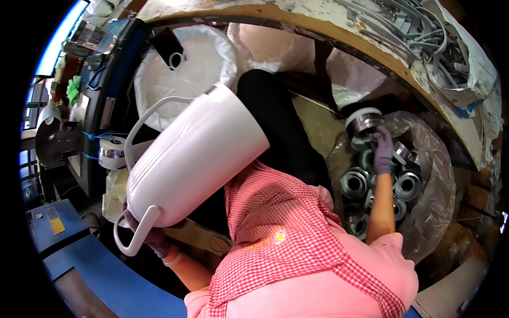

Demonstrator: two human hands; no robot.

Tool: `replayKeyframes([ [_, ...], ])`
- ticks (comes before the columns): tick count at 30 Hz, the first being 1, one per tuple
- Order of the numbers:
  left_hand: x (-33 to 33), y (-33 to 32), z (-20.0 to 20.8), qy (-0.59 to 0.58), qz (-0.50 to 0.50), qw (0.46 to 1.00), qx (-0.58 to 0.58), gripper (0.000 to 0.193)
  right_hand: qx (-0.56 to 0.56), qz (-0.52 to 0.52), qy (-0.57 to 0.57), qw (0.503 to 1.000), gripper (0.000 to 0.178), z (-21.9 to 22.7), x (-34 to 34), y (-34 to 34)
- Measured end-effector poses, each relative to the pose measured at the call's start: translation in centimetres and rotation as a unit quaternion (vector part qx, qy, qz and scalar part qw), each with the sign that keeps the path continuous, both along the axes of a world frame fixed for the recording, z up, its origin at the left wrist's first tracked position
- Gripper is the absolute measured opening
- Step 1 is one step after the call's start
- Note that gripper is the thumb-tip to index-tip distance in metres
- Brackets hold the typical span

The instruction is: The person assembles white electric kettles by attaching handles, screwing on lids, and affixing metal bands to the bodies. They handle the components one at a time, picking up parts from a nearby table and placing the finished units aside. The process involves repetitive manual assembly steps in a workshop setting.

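A large white jug shell (199, 156) lies slantwise across the space to my left, with a looped handle on each of two sides. My left hand (154, 237), in a purple glove, is closed on its lower end near the small handle; the jug partly hides the fingers. On my right, a round collar (365, 124) with a white rim and a shiny threaded metal band is pinched in the gloved fingers of my right hand (382, 148). It is held over a clear plastic bag (432, 159) filled with several similar collars (354, 183).
A white-lined bin (185, 69) stands at the far left. Across the back runs a worn bench (297, 21) with a sack of grey strips (435, 42) at its right end. Blue machinery (116, 275) sits at the near left. My lap is under a red checked apron (281, 212).
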State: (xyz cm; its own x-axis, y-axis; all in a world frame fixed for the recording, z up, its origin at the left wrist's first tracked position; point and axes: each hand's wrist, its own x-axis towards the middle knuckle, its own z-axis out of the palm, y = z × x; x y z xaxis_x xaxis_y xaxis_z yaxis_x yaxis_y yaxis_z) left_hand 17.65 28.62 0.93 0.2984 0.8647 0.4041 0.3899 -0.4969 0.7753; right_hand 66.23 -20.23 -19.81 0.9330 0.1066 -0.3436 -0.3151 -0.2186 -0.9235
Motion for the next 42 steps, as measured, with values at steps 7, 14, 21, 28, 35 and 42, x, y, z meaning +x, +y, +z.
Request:
replayKeyframes([
  [7,0.1,0.8,0.3,0.155,0.081,0.965,0.193,0.053,0.407,-0.059,0.068,0.909,0.064,6.4,4.8,11.0],
  [14,-2.6,-0.2,0.5,0.202,0.131,0.938,0.251,0.049,0.022,0.008,0.137,0.990,0.048,-6.1,11.5,16.0],
  [21,-8.5,-0.4,-1.7,0.164,0.223,0.952,0.134,0.063,-0.166,0.250,-0.020,0.954,0.091,-14.4,8.6,21.5],
  [28,-1.8,-1.7,3.4,0.312,0.217,0.907,0.183,0.045,-0.346,0.370,0.052,0.861,0.100,-25.0,0.2,25.1],
  [35,-1.3,-2.0,3.5,0.371,0.263,0.867,0.204,0.050,-0.414,0.134,0.150,0.888,0.096,-23.8,1.5,26.6],
  [42,4.0,1.9,4.6,0.304,0.203,0.914,0.177,0.053,-0.452,0.281,0.205,0.821,0.049,-34.0,3.2,22.3],
])
